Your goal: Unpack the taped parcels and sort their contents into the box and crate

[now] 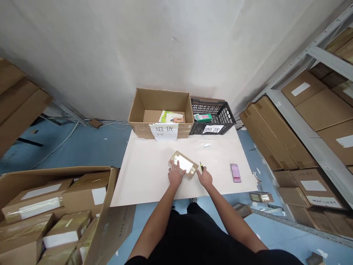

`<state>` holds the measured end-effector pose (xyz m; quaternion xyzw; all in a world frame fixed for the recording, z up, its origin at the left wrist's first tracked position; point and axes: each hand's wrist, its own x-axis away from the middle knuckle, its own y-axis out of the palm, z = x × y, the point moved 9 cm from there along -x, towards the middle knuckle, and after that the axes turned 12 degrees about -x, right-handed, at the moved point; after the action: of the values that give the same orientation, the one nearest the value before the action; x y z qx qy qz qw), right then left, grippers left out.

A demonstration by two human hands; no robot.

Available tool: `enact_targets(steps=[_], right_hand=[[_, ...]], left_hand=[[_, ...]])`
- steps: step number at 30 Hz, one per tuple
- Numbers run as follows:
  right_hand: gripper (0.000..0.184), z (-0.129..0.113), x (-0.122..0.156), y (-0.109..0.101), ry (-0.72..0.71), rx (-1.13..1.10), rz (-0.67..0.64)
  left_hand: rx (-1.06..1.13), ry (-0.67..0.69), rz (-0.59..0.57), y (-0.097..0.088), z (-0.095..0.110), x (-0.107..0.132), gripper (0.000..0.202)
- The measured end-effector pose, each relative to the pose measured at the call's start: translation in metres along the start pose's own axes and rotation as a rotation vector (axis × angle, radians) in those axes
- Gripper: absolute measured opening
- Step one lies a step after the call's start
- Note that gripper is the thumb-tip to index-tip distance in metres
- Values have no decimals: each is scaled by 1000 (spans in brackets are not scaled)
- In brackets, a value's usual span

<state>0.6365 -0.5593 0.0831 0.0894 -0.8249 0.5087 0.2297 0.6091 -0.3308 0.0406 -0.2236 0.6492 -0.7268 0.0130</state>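
Observation:
A small taped cardboard box [193,168] with a white label lies at an angle on the white-covered table [143,173]. My left hand [175,175] rests on the box's left end, fingers spread over its top and near edge. In my right hand [205,178], just off the box's right end, is a yellow and black utility knife [201,166]. The right thumb side comes close to the box's right corner; whether it touches is unclear. Most of the knife's handle is hidden by the closed fingers.
Behind stand an open carton [140,130] holding flat packets and a black plastic crate [197,129] with a green box [203,117]. A blurred pink item [235,173] lies at right. A large parcel-filled carton [110,206] stands left; shelves [311,132] with boxes line the right.

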Motion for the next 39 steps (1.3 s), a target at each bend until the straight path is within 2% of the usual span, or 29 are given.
enact_targets(steps=[2, 5, 9, 11, 15, 17, 20, 24, 27, 32, 39], right_hand=[[51, 3, -25, -2, 62, -57, 0], [53, 7, -64, -18, 94, -91, 8], [69, 9, -95, -36, 61, -80, -35], [64, 7, -96, -37, 21, -87, -60], [38, 12, -80, -37, -35, -171, -30], [34, 27, -70, -35, -35, -275, -45], [34, 54, -56, -25, -23, -501, -177], [26, 79, -49, -14, -11, -649, -327], [27, 85, -52, -9, 12, -651, -353], [22, 74, -58, -3, 0, -640, -350], [22, 74, -45, 1, -3, -678, -388]], left_hand=[[-37, -8, 9, 8, 26, 15, 81], [-84, 11, -10, 23, 63, 37, 80], [-131, -6, -96, 31, 86, 48, 80], [-140, -23, -150, 29, 87, 46, 79], [-152, -27, -218, 18, 76, 38, 76], [-173, 22, -158, 6, 68, 32, 72], [-179, 178, -46, -10, 67, 19, 71], [-189, 418, -144, 1, 85, 9, 73], [-218, 406, -153, 9, 89, 6, 71], [-243, 394, -118, 13, 89, 9, 68], [-227, 391, -108, 12, 89, 7, 69]])
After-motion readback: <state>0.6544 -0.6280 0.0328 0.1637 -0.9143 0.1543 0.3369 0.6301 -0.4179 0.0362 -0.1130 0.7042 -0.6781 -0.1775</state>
